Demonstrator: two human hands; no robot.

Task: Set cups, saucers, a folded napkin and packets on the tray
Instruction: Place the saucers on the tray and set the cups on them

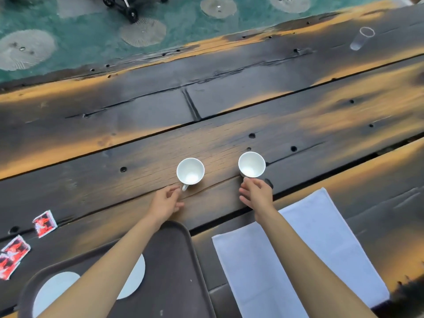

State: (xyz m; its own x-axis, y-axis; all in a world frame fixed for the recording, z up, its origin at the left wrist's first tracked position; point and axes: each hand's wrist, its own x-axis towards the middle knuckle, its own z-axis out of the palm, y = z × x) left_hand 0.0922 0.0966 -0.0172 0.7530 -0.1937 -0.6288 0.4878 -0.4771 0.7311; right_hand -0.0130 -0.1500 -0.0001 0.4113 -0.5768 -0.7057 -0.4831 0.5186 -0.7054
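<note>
Two white cups stand on the wooden table. My left hand reaches to the left cup, fingers apart, its fingertips just short of the handle. My right hand pinches the near side of the right cup, and its fingers hide the handle. A dark brown tray lies at the bottom left under my left forearm, carrying two white saucers. An unfolded white napkin lies flat under my right forearm. Three red packets lie left of the tray.
A clear glass stands at the far right of the table. The table's far edge borders a green patterned floor, where a wheeled frame stands. Gaps run between the planks.
</note>
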